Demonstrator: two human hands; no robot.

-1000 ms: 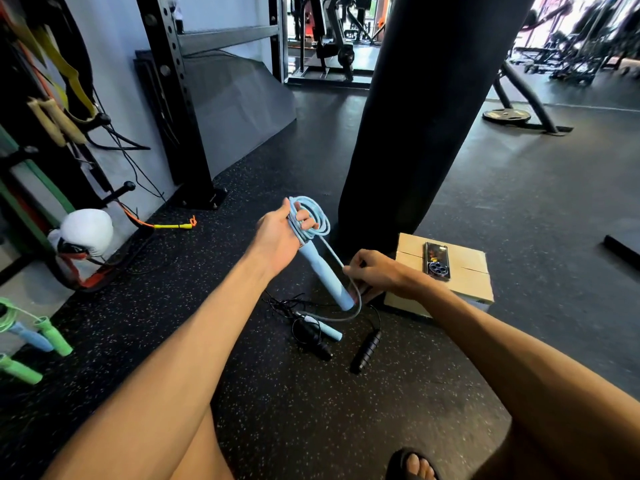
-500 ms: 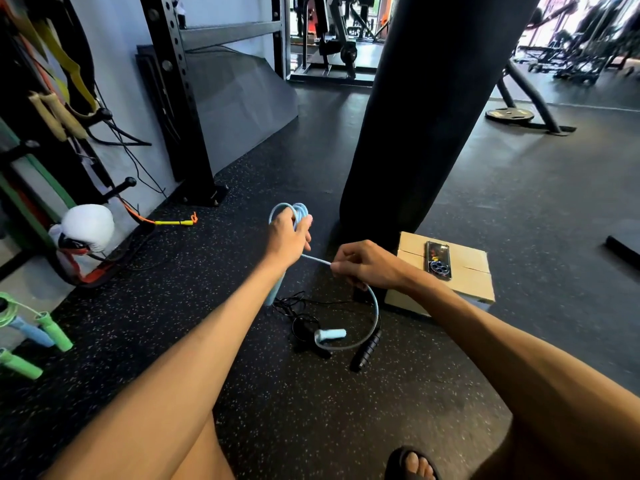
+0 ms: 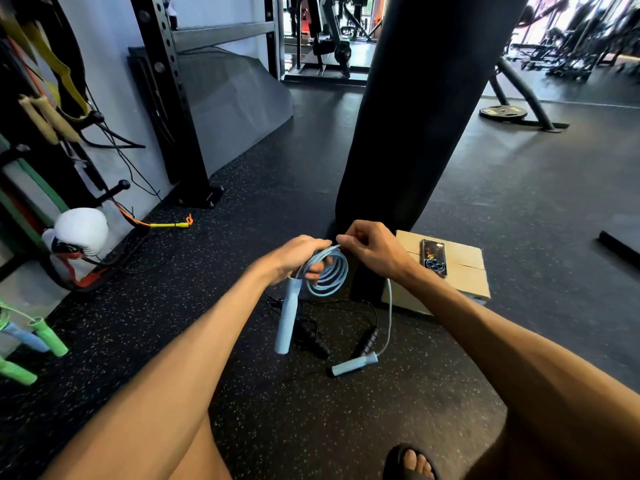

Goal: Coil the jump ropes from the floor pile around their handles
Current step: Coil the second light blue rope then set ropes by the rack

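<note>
At the far left, green and blue handles lie at the foot of the wall, with a white boxing glove above them and elastic bands hanging on hooks. A black steel rack post is bolted to the floor, a dark rubber mat flecked with pale specks, and a yellow cord lies near its base.

In the middle, the left hand grips the coiled loops of the blue jump rope, its fingers curled through the coil, held above the floor. One blue handle hangs down from this hand. Beneath it a black jump rope lies in a loose tangle on the floor.

The right hand pinches the rope at the top of the coil, just beside the left hand. From it a strand drops to the second blue handle, which lies on the floor.

Behind the hands stands a black punching bag. To its right a cardboard box sits on the floor with a phone on top. Farther right, a weight plate lies near gym machines by bright windows. A sandalled foot shows at the bottom edge.
</note>
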